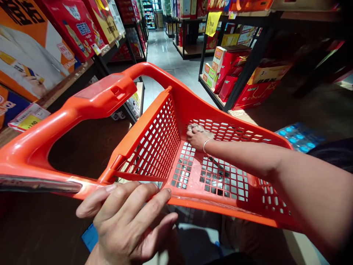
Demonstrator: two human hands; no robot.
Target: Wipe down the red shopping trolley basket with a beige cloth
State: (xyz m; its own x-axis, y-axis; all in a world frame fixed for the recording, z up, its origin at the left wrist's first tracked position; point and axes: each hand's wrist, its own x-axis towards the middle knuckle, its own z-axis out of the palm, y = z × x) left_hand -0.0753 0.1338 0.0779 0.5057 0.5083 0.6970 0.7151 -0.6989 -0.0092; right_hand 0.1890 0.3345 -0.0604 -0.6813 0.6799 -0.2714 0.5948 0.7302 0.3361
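Note:
An orange-red plastic shopping cart [193, 198] with lattice walls fills the middle of the view, tilted, its basket showing no goods inside. Low in the picture, my left hand [127, 217] is closed on the near rim, with bent fingers over the edge beside the hinged rear panel [154, 143]. From the right, my right arm reaches down into the basket. My right hand [196, 139], with a thin bracelet at the wrist, holds a crumpled pale cloth [204, 130] against the far lattice wall. Its fingertips are partly hidden by the cloth.
Shelves with boxed goods [79, 29] stand close on the left. More shelving with red packages [231, 73] is beyond the cart's far side. Blue-capped packs [298, 136] lie at the right. A tiled aisle [162, 51] runs away at the top.

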